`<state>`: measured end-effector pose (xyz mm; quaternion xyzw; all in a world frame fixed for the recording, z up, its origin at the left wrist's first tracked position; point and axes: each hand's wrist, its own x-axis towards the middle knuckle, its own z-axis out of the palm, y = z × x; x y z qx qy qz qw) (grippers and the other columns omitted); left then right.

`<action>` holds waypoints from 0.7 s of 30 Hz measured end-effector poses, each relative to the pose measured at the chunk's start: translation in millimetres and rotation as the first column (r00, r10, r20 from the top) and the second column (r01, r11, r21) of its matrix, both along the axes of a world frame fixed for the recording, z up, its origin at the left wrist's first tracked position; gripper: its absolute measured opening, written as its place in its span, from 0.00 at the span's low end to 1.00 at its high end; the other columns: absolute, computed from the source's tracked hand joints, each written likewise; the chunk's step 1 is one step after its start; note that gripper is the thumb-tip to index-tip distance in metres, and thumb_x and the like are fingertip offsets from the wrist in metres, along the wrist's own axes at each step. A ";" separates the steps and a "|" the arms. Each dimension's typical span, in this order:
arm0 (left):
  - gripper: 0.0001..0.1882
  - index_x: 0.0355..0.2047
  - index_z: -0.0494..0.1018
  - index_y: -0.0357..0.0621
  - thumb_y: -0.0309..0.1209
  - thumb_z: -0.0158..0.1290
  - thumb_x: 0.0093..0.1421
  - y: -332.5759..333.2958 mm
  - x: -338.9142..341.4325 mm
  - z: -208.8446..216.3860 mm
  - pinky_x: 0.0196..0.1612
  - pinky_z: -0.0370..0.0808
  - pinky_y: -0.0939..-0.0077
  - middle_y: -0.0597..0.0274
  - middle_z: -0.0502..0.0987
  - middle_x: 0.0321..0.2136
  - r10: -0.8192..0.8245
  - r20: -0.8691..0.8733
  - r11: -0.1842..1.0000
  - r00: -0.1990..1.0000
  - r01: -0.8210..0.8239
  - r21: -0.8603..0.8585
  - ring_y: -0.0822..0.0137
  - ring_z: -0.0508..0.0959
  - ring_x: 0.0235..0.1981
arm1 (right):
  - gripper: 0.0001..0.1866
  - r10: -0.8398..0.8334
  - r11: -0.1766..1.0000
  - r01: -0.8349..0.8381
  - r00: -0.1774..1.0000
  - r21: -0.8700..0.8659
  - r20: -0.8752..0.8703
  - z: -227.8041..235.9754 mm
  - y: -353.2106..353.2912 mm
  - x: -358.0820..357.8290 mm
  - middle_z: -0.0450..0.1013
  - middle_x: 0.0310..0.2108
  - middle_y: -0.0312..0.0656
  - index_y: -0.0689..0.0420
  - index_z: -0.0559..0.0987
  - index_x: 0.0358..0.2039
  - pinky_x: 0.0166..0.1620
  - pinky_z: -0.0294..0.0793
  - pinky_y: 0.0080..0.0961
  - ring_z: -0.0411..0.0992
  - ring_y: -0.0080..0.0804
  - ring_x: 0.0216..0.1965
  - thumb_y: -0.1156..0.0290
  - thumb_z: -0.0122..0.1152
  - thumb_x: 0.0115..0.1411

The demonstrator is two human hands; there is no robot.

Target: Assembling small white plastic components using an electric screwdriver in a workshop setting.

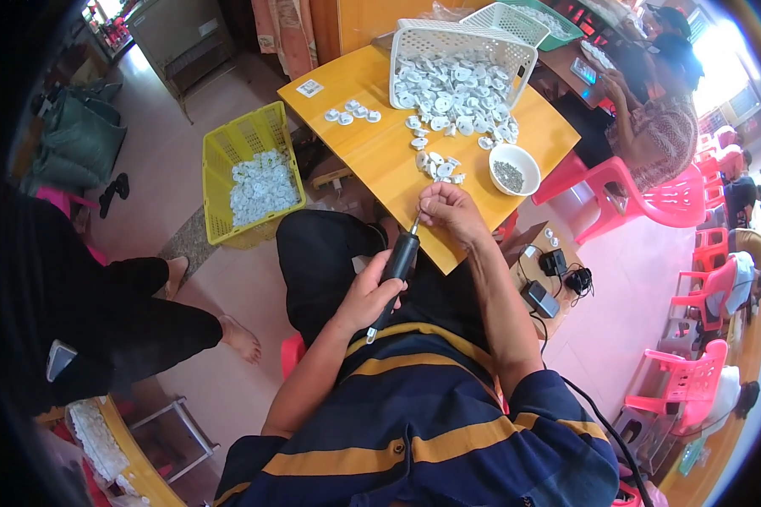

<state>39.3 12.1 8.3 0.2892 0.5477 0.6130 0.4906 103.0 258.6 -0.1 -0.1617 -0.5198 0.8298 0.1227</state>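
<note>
My left hand point(367, 294) is wrapped round a black electric screwdriver point(402, 252), which points up and away toward the table's near edge. At its metal tip, my right hand point(455, 216) has thumb and fingers pinched together; what they hold, if anything, is too small to make out. Just beyond the right hand lies a small group of white plastic parts point(436, 166). To the right of them stands a white bowl point(530, 162) with small grey metal pieces inside. A large heap of similar white parts point(452, 89) spills from a tipped white basket point(457, 35).
Several white parts point(353, 111) sit apart on the left of the yellow table point(347, 76). A yellow crate point(228, 139) of white pieces stands on the floor at left. Black adapters point(539, 297) lie on a box at right. Another person point(651, 135) sits beyond pink chairs.
</note>
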 end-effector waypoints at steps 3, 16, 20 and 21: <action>0.24 0.60 0.64 0.41 0.26 0.49 0.63 1.0 5.5 -1.2 0.30 0.75 0.78 0.63 0.74 0.32 0.046 -0.123 0.999 0.991 -0.048 -0.014 0.75 0.75 0.25 | 0.05 -0.020 0.998 0.015 0.996 0.057 0.084 -0.3 1.2 1.4 0.76 0.31 0.36 0.59 0.77 0.39 0.34 0.75 0.17 0.74 0.23 0.29 0.77 0.63 0.64; 0.23 0.60 0.63 0.41 0.27 0.48 0.64 -0.7 -5.2 5.9 0.30 0.78 0.78 0.59 0.75 0.36 -0.052 0.329 0.999 0.943 0.048 0.020 0.73 0.77 0.25 | 0.13 -0.032 0.999 0.031 0.999 0.032 0.029 -1.8 -8.2 0.7 0.77 0.32 0.37 0.57 0.73 0.49 0.35 0.74 0.17 0.75 0.21 0.30 0.75 0.62 0.65; 0.25 0.62 0.61 0.41 0.27 0.47 0.64 -0.1 -6.3 4.4 0.31 0.78 0.78 0.60 0.75 0.36 -0.017 0.270 1.000 0.963 0.010 0.024 0.73 0.77 0.26 | 0.18 -0.089 0.996 0.089 0.996 0.017 0.029 6.0 -20.4 1.5 0.78 0.35 0.39 0.57 0.70 0.54 0.36 0.74 0.17 0.75 0.21 0.32 0.74 0.62 0.66; 0.26 0.63 0.61 0.41 0.27 0.47 0.64 -0.4 -6.4 4.6 0.31 0.77 0.79 0.60 0.75 0.36 -0.005 0.274 1.000 0.962 -0.002 0.024 0.73 0.77 0.26 | 0.19 -0.136 0.990 0.136 0.991 -0.028 0.023 8.3 -22.0 1.2 0.79 0.36 0.40 0.57 0.69 0.56 0.36 0.75 0.17 0.75 0.21 0.32 0.74 0.62 0.66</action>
